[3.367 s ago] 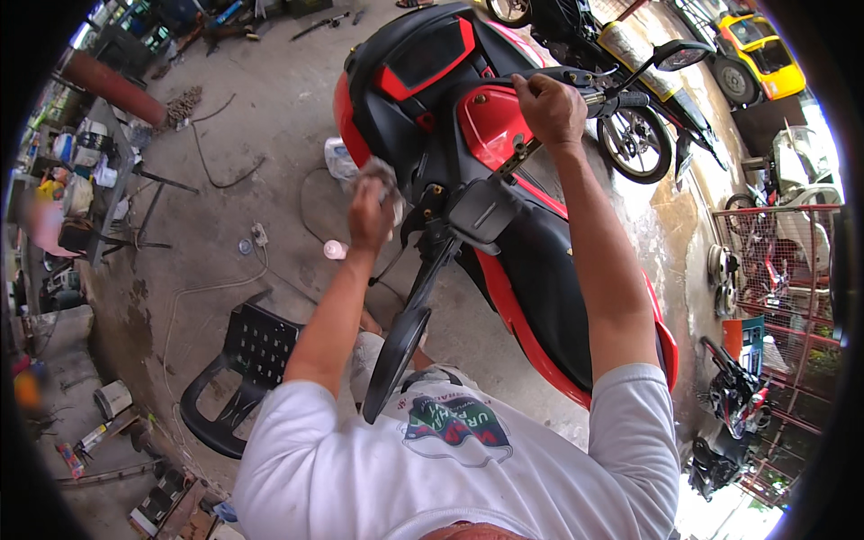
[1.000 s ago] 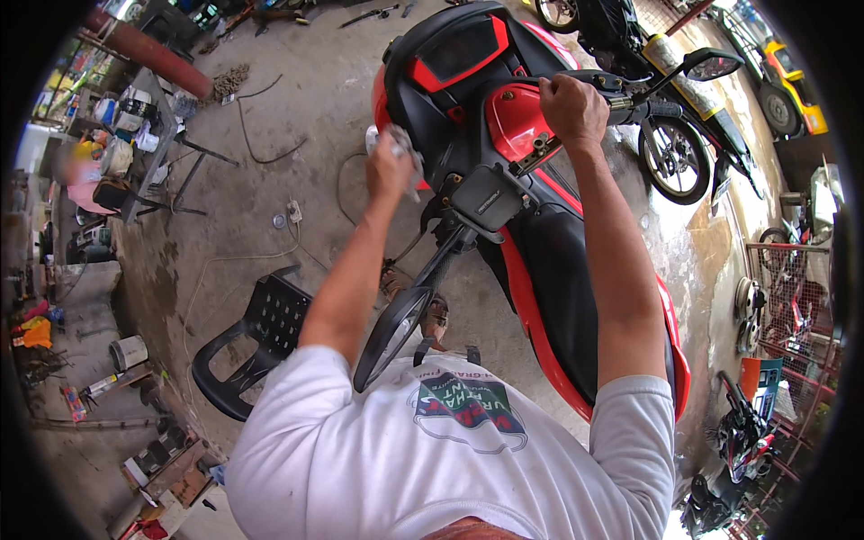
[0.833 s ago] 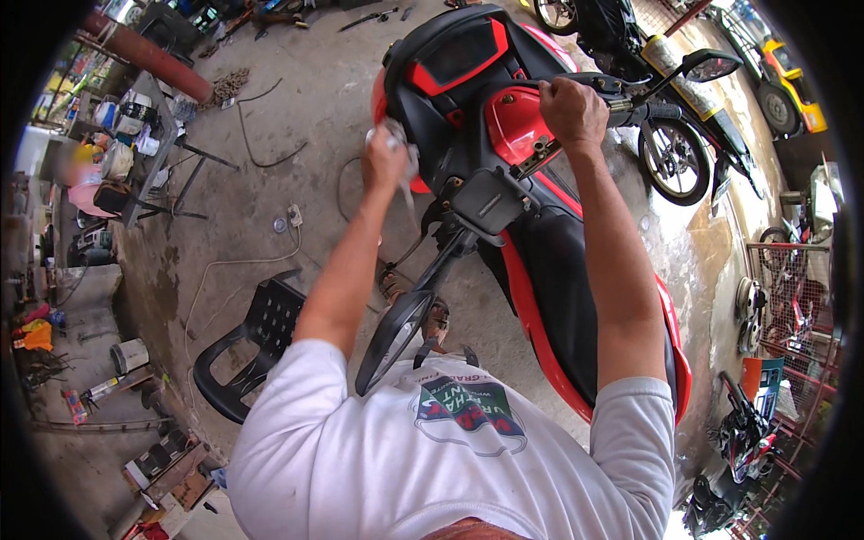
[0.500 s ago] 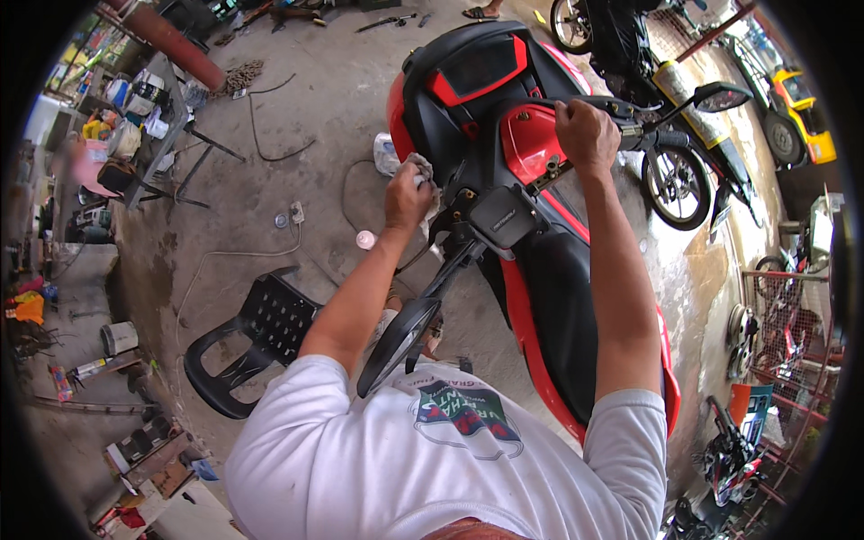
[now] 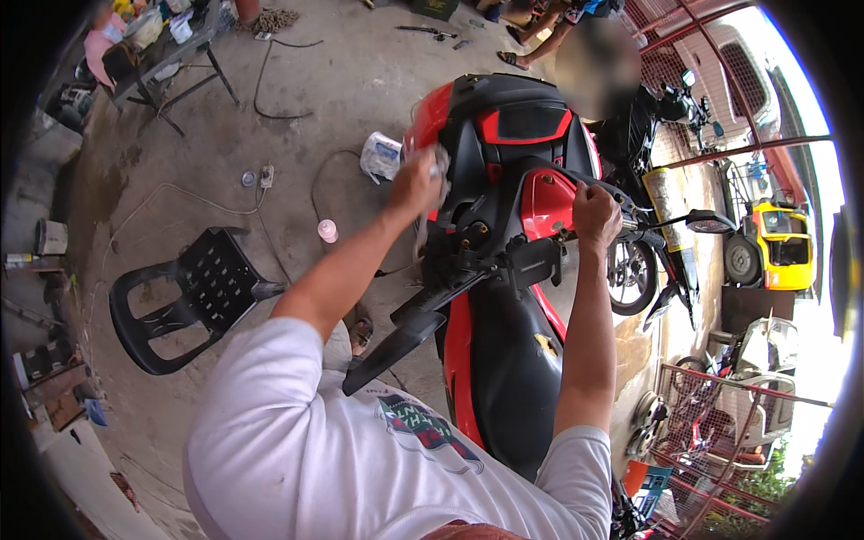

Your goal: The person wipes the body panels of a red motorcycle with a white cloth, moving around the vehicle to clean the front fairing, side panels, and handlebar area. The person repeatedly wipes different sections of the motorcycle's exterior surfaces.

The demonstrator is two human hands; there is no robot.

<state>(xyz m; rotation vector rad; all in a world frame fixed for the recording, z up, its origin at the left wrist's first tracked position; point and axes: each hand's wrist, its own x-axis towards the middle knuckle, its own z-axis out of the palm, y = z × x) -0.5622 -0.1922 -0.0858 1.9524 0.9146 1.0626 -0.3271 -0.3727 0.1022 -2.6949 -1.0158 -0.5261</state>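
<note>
Black plastic chair [image 5: 220,286] stands left of the red scooter [image 5: 490,324], its mirror [image 5: 394,354] jutting shirtward, nose and long axis pointing away. Left hand [image 5: 414,189] is curled round a rag [image 5: 440,169]; right hand [image 5: 597,214] closed, seemingly on the handlebar [image 5: 649,239].

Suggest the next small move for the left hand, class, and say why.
Perhaps slide the grey rag along the scooter's red front panel, since the left hand holds it beside that panel; whether they touch is unclear.

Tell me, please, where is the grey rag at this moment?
In the head view, the grey rag is in the left hand, in the upper middle, beside the red-and-black scooter and right of the white bag.
</note>
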